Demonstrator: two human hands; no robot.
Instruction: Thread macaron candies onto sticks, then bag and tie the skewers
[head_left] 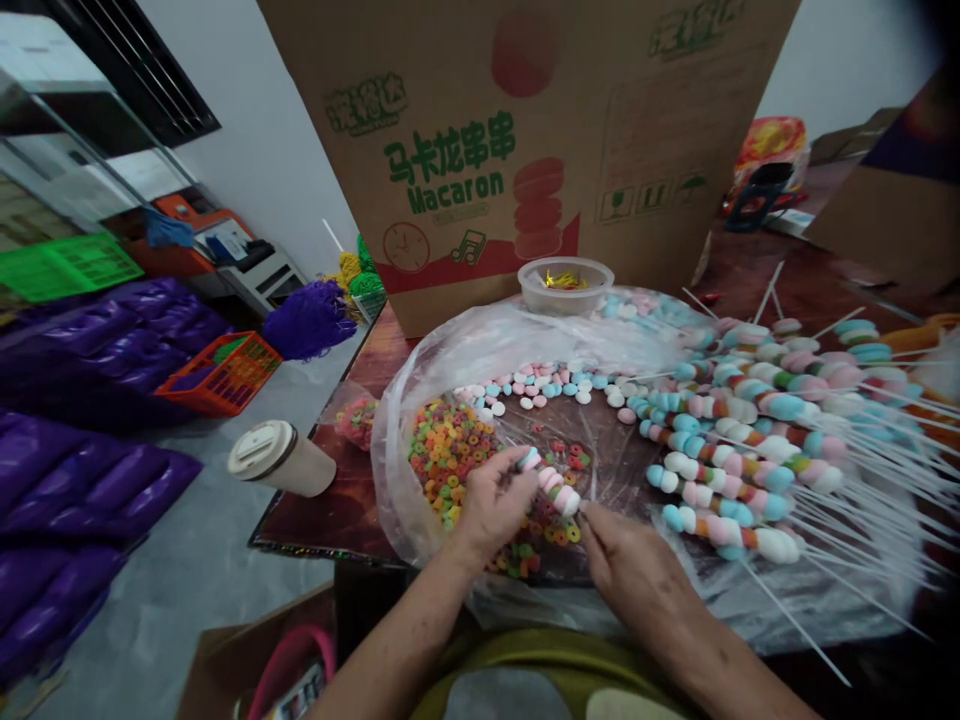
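A candy skewer (550, 482) with pink, white and blue marshmallow pieces slants in front of me over the plastic sheet. My right hand (637, 565) is closed around its stick, just below the lowest white piece. At the upper end, the fingers of my left hand (496, 500) pinch by a blue-and-white marshmallow (529, 459). Beneath my left hand lies a heap of coloured gummy rings (446, 450). Loose pastel marshmallows (555, 378) are scattered beyond my hands. Finished-looking skewers (739, 480) are stacked to my right, their white sticks pointing right.
A large cardboard box (465, 240) stands at the back of the table, with a clear plastic bowl (566, 287) holding gold ties before it. A lidded cup (281, 457) sits at the left table edge. Purple bags (60, 500) and an orange basket (225, 375) are on the left.
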